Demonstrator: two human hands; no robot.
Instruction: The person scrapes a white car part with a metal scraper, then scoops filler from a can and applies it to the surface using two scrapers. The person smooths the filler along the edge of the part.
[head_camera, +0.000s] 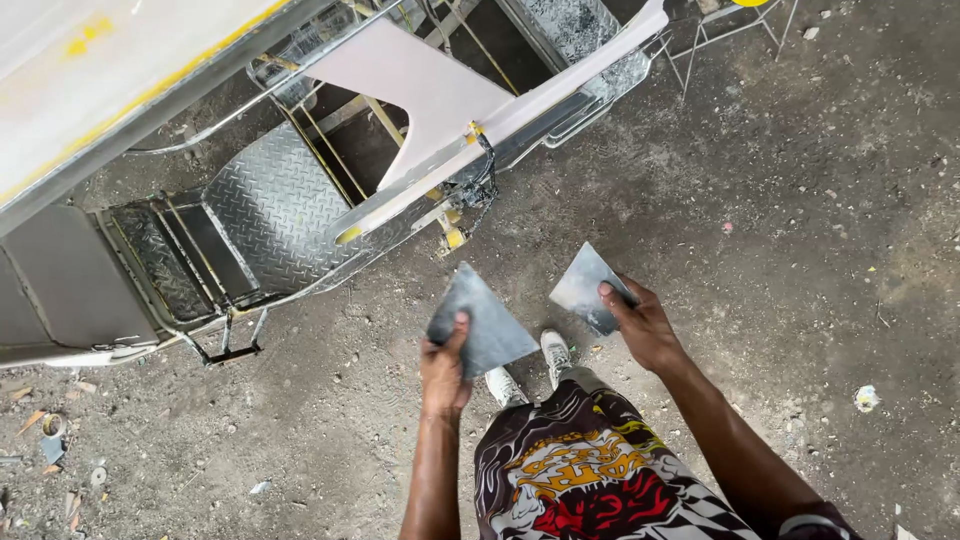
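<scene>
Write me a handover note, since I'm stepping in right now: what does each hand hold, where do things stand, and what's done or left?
Left hand: grips a grey triangular metal sheet by its lower edge.
Right hand: grips a smaller grey metal sheet by one corner.
Both sheets are held apart, above the dirt floor, near the white shoes.
The vehicle frame with tread-plate flooring lies just ahead.
Done: both sheets are in hand. Left: neither sheet touches the frame yet.

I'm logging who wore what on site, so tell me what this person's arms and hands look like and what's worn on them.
Both forearms are bare: no sleeves reach them, and no gloves, watch or rings show on the left hand or right hand. Below them are patterned shorts in black, white, yellow and red with a checkered section, and pale sneakers.
</scene>
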